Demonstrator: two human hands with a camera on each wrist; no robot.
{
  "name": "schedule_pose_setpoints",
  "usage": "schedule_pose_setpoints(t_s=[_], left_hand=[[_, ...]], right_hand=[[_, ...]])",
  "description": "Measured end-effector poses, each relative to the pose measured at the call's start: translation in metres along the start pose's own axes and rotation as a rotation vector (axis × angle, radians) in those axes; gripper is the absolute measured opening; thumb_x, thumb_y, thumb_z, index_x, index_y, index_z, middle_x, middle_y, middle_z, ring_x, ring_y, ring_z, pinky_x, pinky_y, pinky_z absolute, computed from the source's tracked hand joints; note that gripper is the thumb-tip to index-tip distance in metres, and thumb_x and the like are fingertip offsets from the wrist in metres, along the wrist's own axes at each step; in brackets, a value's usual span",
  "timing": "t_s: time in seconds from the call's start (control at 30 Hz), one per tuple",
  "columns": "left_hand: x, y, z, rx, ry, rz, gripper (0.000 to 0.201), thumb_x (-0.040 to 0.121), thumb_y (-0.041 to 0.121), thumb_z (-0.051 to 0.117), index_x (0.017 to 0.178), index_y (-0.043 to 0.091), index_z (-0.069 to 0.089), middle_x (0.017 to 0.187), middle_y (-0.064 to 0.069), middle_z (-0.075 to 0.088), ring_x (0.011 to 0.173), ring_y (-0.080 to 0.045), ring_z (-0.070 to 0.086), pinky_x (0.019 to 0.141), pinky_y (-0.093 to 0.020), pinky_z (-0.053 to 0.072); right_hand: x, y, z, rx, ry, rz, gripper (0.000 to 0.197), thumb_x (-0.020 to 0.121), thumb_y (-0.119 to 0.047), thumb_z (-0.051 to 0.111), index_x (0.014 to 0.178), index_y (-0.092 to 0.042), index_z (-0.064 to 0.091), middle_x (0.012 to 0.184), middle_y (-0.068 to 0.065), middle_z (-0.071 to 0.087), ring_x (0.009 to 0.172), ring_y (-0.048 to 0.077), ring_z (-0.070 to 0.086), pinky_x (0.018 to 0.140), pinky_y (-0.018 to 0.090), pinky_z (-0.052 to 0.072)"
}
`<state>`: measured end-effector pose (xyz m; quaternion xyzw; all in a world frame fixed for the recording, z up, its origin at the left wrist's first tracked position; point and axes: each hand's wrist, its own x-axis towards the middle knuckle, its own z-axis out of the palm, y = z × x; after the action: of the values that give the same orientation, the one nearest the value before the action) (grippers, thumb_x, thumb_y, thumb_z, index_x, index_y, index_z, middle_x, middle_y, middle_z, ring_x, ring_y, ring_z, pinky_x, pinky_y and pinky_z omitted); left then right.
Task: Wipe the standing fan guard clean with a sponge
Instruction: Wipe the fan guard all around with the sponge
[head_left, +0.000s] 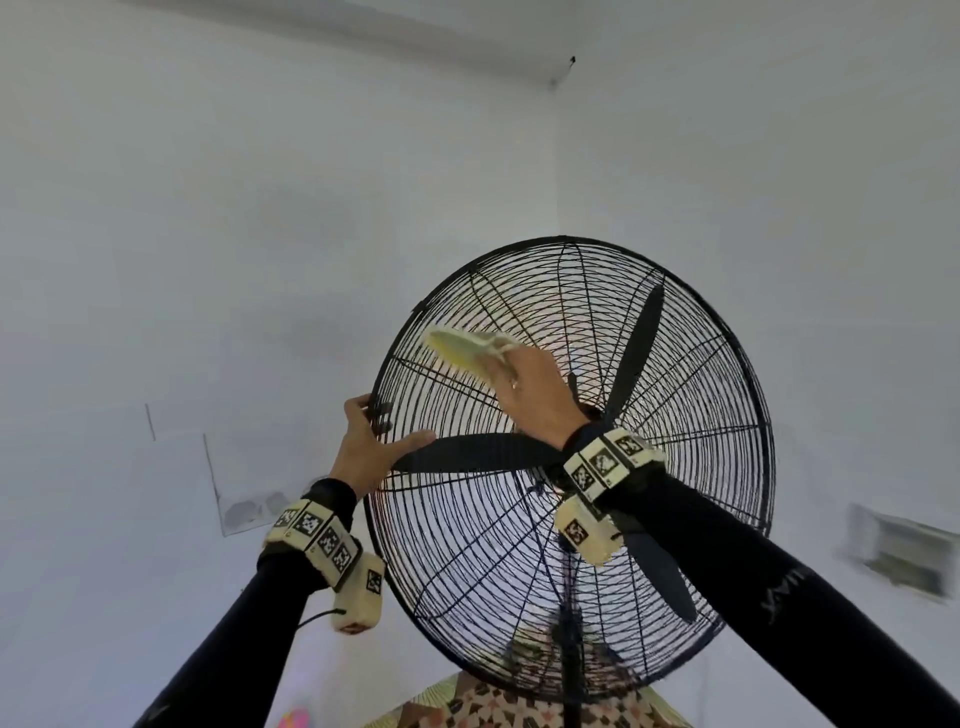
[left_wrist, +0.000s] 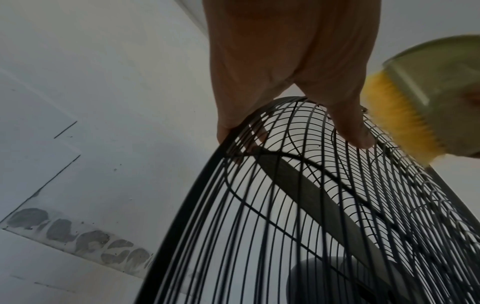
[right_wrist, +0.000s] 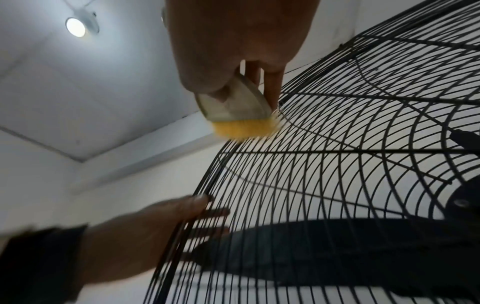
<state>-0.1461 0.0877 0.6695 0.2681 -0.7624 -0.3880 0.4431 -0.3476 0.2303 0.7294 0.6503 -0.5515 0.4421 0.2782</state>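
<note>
A large black standing fan fills the lower right of the head view, its round wire guard (head_left: 675, 364) tilted toward me with dark blades (head_left: 483, 452) behind the wires. My left hand (head_left: 371, 441) grips the guard's left rim (left_wrist: 207, 185), thumb (left_wrist: 355, 131) across the front wires and fingers hooked behind. My right hand (head_left: 530, 389) holds a pale-backed brush (head_left: 457, 345) with yellow bristles (left_wrist: 400, 123). Those bristles press on the upper left wires (right_wrist: 337, 164). In the right wrist view the brush (right_wrist: 239, 111) sits just above my left hand (right_wrist: 145, 226).
White walls meet in a corner behind the fan. The fan's black pole (head_left: 571, 649) runs down to a patterned cloth (head_left: 519, 701). A grey box (head_left: 904, 551) is mounted on the right wall. A smudged patch (left_wrist: 78, 240) marks the left wall. A ceiling lamp (right_wrist: 75, 26) is lit.
</note>
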Motion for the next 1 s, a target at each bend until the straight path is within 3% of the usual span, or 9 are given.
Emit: schedule_pose_setpoints(t_s=[0.13, 0.3, 0.37, 0.5, 0.67, 0.77, 0.87, 0.93, 1.0], left_hand=[[-0.002, -0.005, 0.0, -0.003, -0.007, 0.014, 0.113, 0.062, 0.057, 0.089, 0.148, 0.025, 0.024, 0.14, -0.002, 0.048, 0.125, -0.024, 0.054, 0.105, -0.045, 0.05], [-0.001, -0.013, 0.0, 0.02, 0.014, -0.008, 0.139, 0.04, 0.081, 0.084, 0.152, 0.025, 0.024, 0.139, 0.0, 0.05, 0.128, -0.023, 0.052, 0.11, -0.049, 0.046], [-0.001, -0.015, 0.001, 0.017, 0.01, -0.019, 0.139, 0.039, 0.082, 0.085, 0.151, 0.027, 0.024, 0.137, 0.002, 0.05, 0.126, -0.023, 0.053, 0.109, -0.05, 0.047], [-0.001, -0.02, 0.003, -0.012, 0.017, -0.026, 0.136, 0.039, 0.079, 0.086, 0.149, 0.028, 0.026, 0.133, 0.004, 0.052, 0.119, -0.023, 0.059, 0.103, -0.045, 0.051], [-0.001, -0.026, 0.003, -0.019, 0.031, -0.036, 0.133, 0.036, 0.079, 0.088, 0.144, 0.025, 0.033, 0.13, 0.004, 0.054, 0.119, -0.022, 0.058, 0.106, -0.049, 0.05], [-0.001, -0.026, 0.004, -0.047, 0.013, -0.017, 0.122, 0.051, 0.061, 0.096, 0.146, 0.022, 0.031, 0.13, 0.001, 0.053, 0.124, -0.023, 0.054, 0.107, -0.045, 0.048], [-0.002, -0.027, 0.005, -0.064, 0.018, 0.0, 0.121, 0.049, 0.061, 0.096, 0.145, 0.024, 0.031, 0.129, 0.002, 0.053, 0.123, -0.021, 0.054, 0.105, -0.044, 0.049], [-0.001, -0.028, 0.005, -0.072, 0.026, 0.001, 0.124, 0.045, 0.064, 0.093, 0.145, 0.024, 0.032, 0.129, 0.001, 0.052, 0.122, -0.021, 0.055, 0.104, -0.043, 0.05], [0.001, -0.029, 0.005, -0.08, 0.029, -0.002, 0.121, 0.05, 0.057, 0.097, 0.146, 0.023, 0.031, 0.13, 0.0, 0.051, 0.122, -0.022, 0.054, 0.102, -0.042, 0.05]], right_hand=[[0.008, 0.017, -0.009, -0.066, 0.381, 0.208, 0.032, 0.107, -0.021, 0.051, 0.135, -0.007, 0.062, 0.109, 0.008, 0.07, 0.073, 0.006, 0.056, 0.064, 0.018, 0.049], [-0.019, 0.007, 0.004, -0.012, -0.005, 0.017, 0.034, 0.108, -0.024, 0.05, 0.133, -0.006, 0.064, 0.094, 0.011, 0.072, 0.053, 0.005, 0.05, 0.051, 0.012, 0.038], [-0.018, 0.008, 0.0, 0.007, 0.065, 0.034, 0.034, 0.108, -0.027, 0.049, 0.134, -0.008, 0.064, 0.094, 0.009, 0.073, 0.057, 0.013, 0.058, 0.049, 0.016, 0.046], [-0.004, 0.022, -0.01, -0.069, 0.374, 0.221, 0.032, 0.107, -0.02, 0.053, 0.131, -0.002, 0.064, 0.096, 0.004, 0.069, 0.064, 0.011, 0.059, 0.049, 0.006, 0.04], [-0.022, 0.011, -0.001, 0.014, -0.026, 0.036, 0.031, 0.108, -0.022, 0.052, 0.127, -0.002, 0.065, 0.082, 0.0, 0.065, 0.048, -0.001, 0.043, 0.044, 0.011, 0.04], [-0.014, 0.014, -0.008, 0.04, 0.112, 0.097, 0.033, 0.108, -0.028, 0.05, 0.124, -0.005, 0.067, 0.087, 0.008, 0.07, 0.045, 0.0, 0.044, 0.038, 0.017, 0.037], [-0.004, 0.03, -0.017, -0.096, 0.37, 0.262, 0.033, 0.107, -0.023, 0.051, 0.13, -0.002, 0.065, 0.09, 0.009, 0.072, 0.055, 0.006, 0.054, 0.047, 0.007, 0.033], [-0.013, 0.034, -0.013, -0.122, 0.347, 0.231, 0.036, 0.106, -0.025, 0.05, 0.131, -0.003, 0.064, 0.097, 0.011, 0.074, 0.065, 0.012, 0.06, 0.056, 0.013, 0.044], [-0.032, 0.027, -0.006, -0.05, 0.164, 0.154, 0.035, 0.107, -0.024, 0.051, 0.133, -0.005, 0.064, 0.102, 0.01, 0.073, 0.064, 0.012, 0.063, 0.056, 0.02, 0.053]])
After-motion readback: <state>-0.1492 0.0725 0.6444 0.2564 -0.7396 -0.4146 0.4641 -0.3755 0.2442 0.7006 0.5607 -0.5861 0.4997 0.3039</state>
